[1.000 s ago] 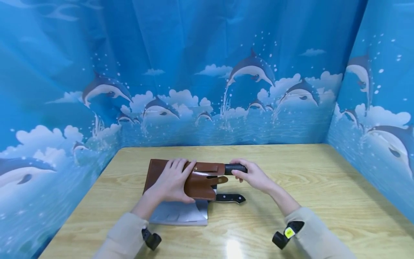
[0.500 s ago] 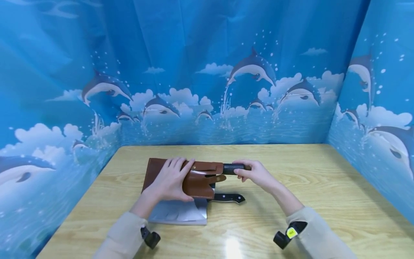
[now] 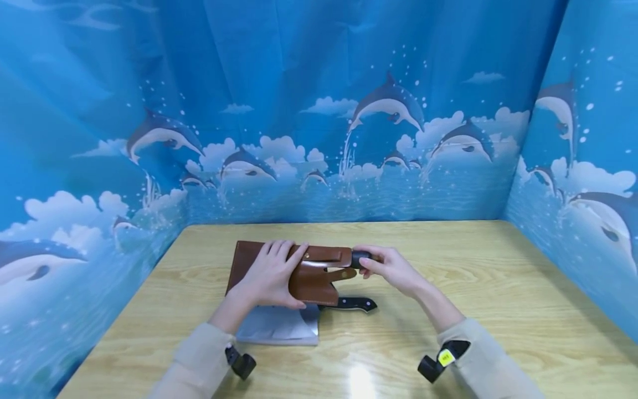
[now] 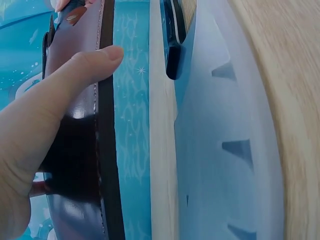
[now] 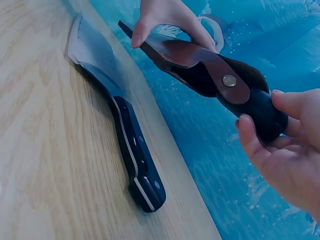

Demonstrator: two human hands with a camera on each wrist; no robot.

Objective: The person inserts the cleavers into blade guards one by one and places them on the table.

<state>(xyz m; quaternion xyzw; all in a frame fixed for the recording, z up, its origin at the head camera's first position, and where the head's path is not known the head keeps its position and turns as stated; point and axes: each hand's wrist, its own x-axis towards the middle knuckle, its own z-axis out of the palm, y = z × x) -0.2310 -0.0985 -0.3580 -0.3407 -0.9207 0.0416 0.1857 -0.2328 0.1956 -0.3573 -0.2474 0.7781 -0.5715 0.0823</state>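
Note:
My left hand grips a brown leather knife sheath across its width, thumb on the near edge. The right wrist view shows the sheath raised off the table. A black knife handle sticks out of its right end; the blade is mostly hidden. My right hand pinches this handle between thumb and fingers. Beside the handle, a leather strap with a metal snap stands out loose. Below lies a second knife with a black riveted handle, its wide blade inside a cloudy plastic guard.
Both knives are at the middle left of a light wood table. Behind it hangs a blue dolphin-print curtain, with another side panel on the right.
The sheath has shifted slightly right with my left hand, and less of the black handle shows outside it. My right hand stays nearly in place. The guarded knife lies still.

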